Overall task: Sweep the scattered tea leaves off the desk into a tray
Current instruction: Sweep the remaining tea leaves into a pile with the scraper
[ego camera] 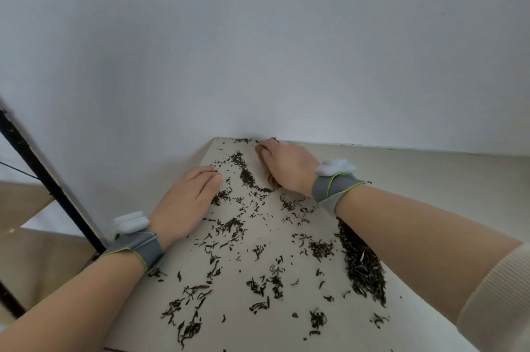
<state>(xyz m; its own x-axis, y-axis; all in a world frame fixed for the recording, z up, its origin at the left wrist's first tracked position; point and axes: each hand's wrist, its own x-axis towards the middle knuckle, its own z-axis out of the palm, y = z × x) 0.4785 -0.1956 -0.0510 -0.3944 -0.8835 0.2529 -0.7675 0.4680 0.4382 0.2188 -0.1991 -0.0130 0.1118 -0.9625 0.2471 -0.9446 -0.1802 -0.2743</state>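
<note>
Dark tea leaves (229,227) lie scattered over the pale desk (424,179). A thick heap (362,265) lies beside my right forearm, and a narrow ridge of leaves (247,176) runs between my hands. My left hand (186,199) rests flat with straight fingers near the desk's left edge, its fingertips touching leaves. My right hand (286,168) is at the far end by the wall, knuckles up and fingers curled round a brown object (271,178) that is mostly hidden under the palm. No tray is in view.
A plain grey wall (286,50) meets the desk's far edge. A black pole (43,176) slants down past the desk's left edge, with brown floor (37,265) below. Both wrists wear grey bands with white pads.
</note>
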